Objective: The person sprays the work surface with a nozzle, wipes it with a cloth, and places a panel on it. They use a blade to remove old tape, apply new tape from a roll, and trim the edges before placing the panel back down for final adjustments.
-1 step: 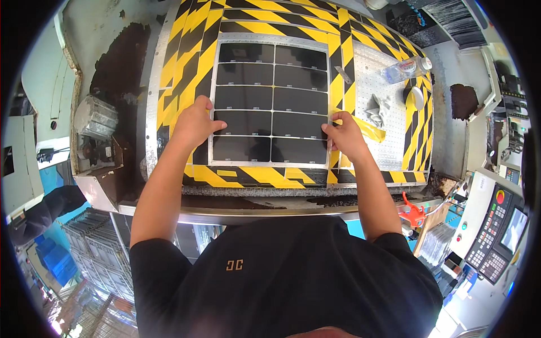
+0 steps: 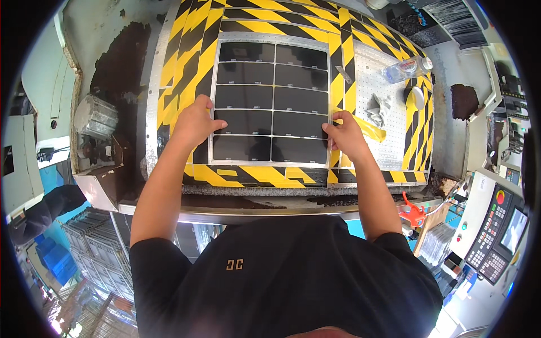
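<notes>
A thin rectangular sheet of glossy black panels (image 2: 244, 97), in two columns with pale lines between them, lies flat on the striped machine bed. My left hand (image 2: 194, 121) grips its left edge, the thumb on the black face and the fingers along the side. At the right edge my right hand (image 2: 345, 134) pinches the sheet, thumb on top and fingers curled beside it. The undersides of both grips are hidden. Yellow-and-black tape (image 2: 265, 176) surrounds the sheet on the bed.
Right of the sheet, a perforated metal plate (image 2: 369, 73) bears a crumpled grey cloth (image 2: 377, 110). A clear bottle (image 2: 407, 69) lies beyond it, near a round white lid (image 2: 417, 98). An orange spray-gun handle (image 2: 414, 212) hangs at the front rail; a control panel (image 2: 496, 236) stands at right.
</notes>
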`<state>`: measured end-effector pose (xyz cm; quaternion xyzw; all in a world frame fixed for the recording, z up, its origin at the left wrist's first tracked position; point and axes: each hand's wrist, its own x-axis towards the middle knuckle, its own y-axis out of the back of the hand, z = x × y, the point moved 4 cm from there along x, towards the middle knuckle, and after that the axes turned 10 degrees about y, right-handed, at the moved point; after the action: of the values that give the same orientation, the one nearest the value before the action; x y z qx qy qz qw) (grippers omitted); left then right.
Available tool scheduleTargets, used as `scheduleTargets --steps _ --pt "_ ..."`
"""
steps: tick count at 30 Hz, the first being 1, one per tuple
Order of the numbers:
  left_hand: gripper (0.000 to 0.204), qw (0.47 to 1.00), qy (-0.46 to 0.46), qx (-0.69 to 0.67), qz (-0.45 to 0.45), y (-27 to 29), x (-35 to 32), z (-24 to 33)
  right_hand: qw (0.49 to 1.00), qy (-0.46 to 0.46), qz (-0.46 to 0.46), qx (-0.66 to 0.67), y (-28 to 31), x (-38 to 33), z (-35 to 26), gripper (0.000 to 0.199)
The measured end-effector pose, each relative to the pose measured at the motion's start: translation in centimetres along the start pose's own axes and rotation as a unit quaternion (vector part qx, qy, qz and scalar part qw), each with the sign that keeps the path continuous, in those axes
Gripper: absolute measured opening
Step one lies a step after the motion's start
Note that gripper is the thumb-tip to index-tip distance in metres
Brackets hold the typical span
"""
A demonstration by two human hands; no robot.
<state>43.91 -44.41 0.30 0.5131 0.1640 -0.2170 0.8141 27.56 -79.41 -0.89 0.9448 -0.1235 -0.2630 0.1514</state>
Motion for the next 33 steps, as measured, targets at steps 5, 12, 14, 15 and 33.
scheduleTargets --steps 5,12,14,15,33 --pt "0.057 1.0 0.008 -0.014 -0.021 0.1 0.1 -0.2 1.0 0.0 0.002 0.004 0.3 -0.3 -0.4 0.035" --pt "0.062 0.943 0.048 -0.326 -0.054 0.1 -0.8 -3.0 0.984 0.03 -0.035 0.175 0.4 -4.7 -6.8 0.031" --pt "0.051 0.877 0.063 -0.454 -0.147 0.8 -2.4 -2.7 0.957 0.066 -0.066 0.274 -0.6 -6.1 -8.5 0.027" --pt "0.051 0.853 0.072 -0.504 -0.112 1.4 -2.9 -4.4 0.956 0.091 -0.068 0.271 -1.1 -6.9 -9.5 0.028" --pt "0.069 0.54 0.268 -0.679 0.42 -13.4 -53.4 -43.9 0.853 0.219 0.078 -0.468 15.9 -4.1 6.6 0.033"
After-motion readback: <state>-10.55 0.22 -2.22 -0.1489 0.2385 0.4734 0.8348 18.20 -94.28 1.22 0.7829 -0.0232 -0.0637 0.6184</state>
